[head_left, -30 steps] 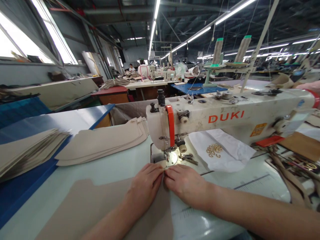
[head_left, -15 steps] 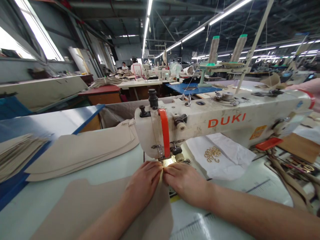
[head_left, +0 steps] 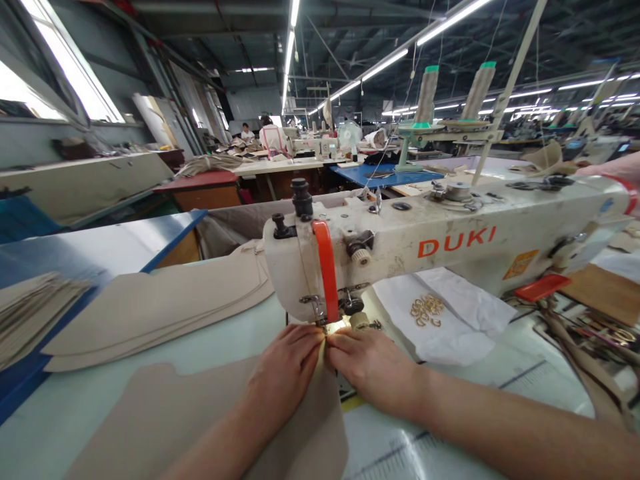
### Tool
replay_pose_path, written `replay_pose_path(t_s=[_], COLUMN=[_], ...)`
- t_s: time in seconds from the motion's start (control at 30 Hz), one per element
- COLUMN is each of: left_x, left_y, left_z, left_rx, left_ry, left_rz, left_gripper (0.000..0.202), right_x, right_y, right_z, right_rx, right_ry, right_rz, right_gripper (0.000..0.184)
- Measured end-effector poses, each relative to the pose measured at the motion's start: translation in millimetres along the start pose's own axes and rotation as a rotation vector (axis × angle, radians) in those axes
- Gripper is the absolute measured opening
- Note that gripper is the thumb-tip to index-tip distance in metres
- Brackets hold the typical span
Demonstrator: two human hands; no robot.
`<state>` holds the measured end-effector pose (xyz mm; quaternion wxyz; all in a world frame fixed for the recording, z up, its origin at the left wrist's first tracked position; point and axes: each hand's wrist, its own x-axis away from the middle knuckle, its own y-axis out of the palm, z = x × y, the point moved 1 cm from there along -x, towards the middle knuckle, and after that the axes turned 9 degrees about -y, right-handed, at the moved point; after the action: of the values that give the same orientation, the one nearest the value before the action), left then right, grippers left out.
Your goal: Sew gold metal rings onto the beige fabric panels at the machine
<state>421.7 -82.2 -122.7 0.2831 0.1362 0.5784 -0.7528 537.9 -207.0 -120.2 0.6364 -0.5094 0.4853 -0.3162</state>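
A flat beige fabric piece [head_left: 200,413] lies on the pale green sewing bed, its far edge under the lit needle area of a white sewing machine [head_left: 400,233]. On its left side my left hand [head_left: 290,360] has its fingertips pressed together at that edge, close to the presser foot. My right hand [head_left: 370,360] pinches the same edge from the right, with its fingertips nearly touching the left ones. What lies right between the fingertips is mostly hidden.
Cut beige panels [head_left: 165,307] are stacked left of the machine, with another pile [head_left: 35,313] on a blue-edged table. Gold metal rings [head_left: 427,310] rest on a white sheet [head_left: 450,340] under the machine arm. Thread cones [head_left: 427,97] stand behind. A person [head_left: 273,137] sits far back.
The view has shifted slightly. Both hands stay at the needle, holding the fabric almost in the same place.
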Motion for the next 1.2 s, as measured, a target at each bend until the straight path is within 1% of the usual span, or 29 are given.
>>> replay_pose_path(t_s=[0.2, 0.33, 0.47, 0.57, 0.67, 0.77, 0.83, 0.97, 1.1, 1.2], left_x=[1.9, 7.1, 15.0, 18.8, 19.3, 18.4, 18.1, 19.0, 19.1, 16.8], left_y=[0.9, -1.9, -5.0, -4.8, -4.2, -4.5, -4.6, -2.9, -0.8, -0.8], left_z=[-0.3, 2.4, 3.7, 2.8, 2.2, 2.4, 2.5, 0.6, -3.5, -3.6], left_rx=[-0.003, -0.053, -0.127, -0.187, -0.214, -0.212, -0.211, -0.198, -0.24, -0.222], left_ry=[-0.006, 0.014, -0.026, -0.037, -0.032, -0.032, -0.015, 0.069, 0.077, 0.084], left_rz=[-0.004, -0.012, -0.055, -0.101, -0.143, -0.154, -0.151, -0.152, -0.128, -0.134], left_gripper=[0.021, 0.025, 0.028, 0.03, 0.032, 0.032, 0.032, 0.033, 0.033, 0.034], right_x=[-0.8, 2.1, 8.0, 10.0, 9.5, 9.0, 9.0, 9.2, 8.7, 7.6], right_y=[-1.2, -1.0, -1.8, -4.0, -5.5, -5.4, -4.6, -2.8, -2.4, -1.9], right_z=[-1.0, -2.0, -6.0, -9.2, -10.1, -9.7, -9.5, -9.1, -8.1, -6.2], right_rx=[0.005, 0.008, 0.01, 0.024, 0.031, 0.027, 0.017, 0.006, 0.008, 0.009], right_ry=[0.004, 0.006, -0.063, -0.121, -0.133, -0.129, -0.124, -0.127, -0.12, -0.107], right_rz=[0.005, 0.031, 0.064, 0.056, 0.029, 0.013, 0.002, 0.009, 0.007, 0.002], right_gripper=[0.007, 0.006, 0.007, 0.012, 0.012, 0.012, 0.012, 0.014, 0.013, 0.012])
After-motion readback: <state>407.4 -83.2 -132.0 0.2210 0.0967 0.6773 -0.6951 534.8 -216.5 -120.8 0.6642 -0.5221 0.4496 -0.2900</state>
